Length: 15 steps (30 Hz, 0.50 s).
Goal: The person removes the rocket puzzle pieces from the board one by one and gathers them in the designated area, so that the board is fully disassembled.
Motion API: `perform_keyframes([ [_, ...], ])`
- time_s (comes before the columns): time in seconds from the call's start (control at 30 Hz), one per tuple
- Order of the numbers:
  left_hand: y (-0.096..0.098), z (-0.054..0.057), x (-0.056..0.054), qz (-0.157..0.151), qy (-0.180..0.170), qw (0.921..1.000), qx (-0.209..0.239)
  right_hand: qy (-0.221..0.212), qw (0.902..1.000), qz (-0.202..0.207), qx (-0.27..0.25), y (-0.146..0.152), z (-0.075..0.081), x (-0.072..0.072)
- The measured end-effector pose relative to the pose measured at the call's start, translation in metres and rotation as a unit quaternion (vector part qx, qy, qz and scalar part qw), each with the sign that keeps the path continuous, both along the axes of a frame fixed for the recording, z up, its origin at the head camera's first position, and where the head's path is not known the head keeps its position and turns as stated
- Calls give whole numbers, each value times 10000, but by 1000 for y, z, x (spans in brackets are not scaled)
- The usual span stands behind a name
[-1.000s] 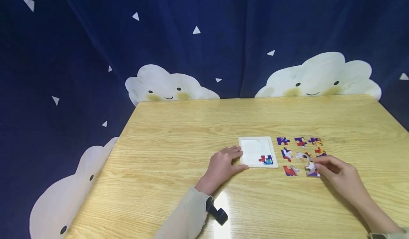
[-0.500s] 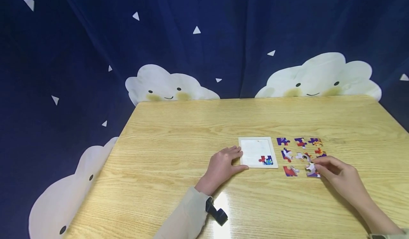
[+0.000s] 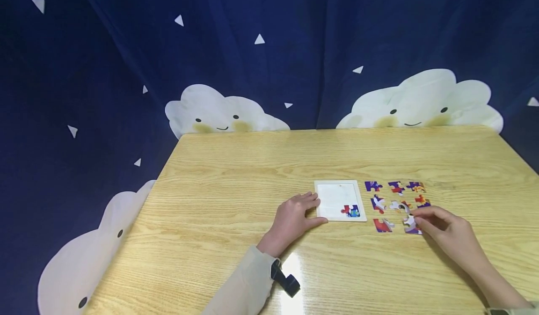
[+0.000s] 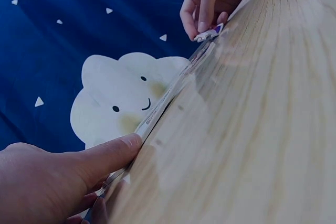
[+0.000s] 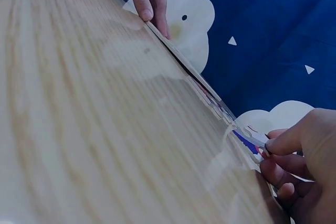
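My left hand (image 3: 292,216) holds the near left corner of a square white puzzle board (image 3: 332,195), its thumb along the near edge and its fingers at the left side. Red and blue puzzle pieces (image 3: 353,211) lie in the board's near right corner. To the right, my right hand (image 3: 452,235) pinches a white and purple jigsaw piece (image 3: 408,224) between thumb and fingers. That jigsaw piece (image 4: 210,34) shows tilted under the fingertips in the left wrist view. Its right part is covered by the fingers in the head view.
Several loose jigsaw pieces (image 3: 377,204) lie in rough rows right of the board on the wooden table (image 3: 236,174). One red piece (image 3: 383,225) is left of the right hand. A dark blue curtain (image 3: 252,71) with white clouds hangs behind the table.
Both hands stay almost where they were. The pinched jigsaw piece has barely shifted.
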<state>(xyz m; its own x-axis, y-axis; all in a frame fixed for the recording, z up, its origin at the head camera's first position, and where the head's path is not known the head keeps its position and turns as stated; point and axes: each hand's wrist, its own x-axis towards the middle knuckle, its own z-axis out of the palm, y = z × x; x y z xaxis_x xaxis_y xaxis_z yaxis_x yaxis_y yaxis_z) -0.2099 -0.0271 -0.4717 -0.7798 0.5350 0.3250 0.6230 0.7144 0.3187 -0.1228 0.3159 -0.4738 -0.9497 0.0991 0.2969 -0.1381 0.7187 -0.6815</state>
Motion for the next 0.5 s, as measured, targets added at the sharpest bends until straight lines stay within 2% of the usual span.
perform_keyframes([
  [0.5, 0, -1, -1, -28, 92, 10000, -21, 17, 9998, -174, 108, 3, -2, -3],
])
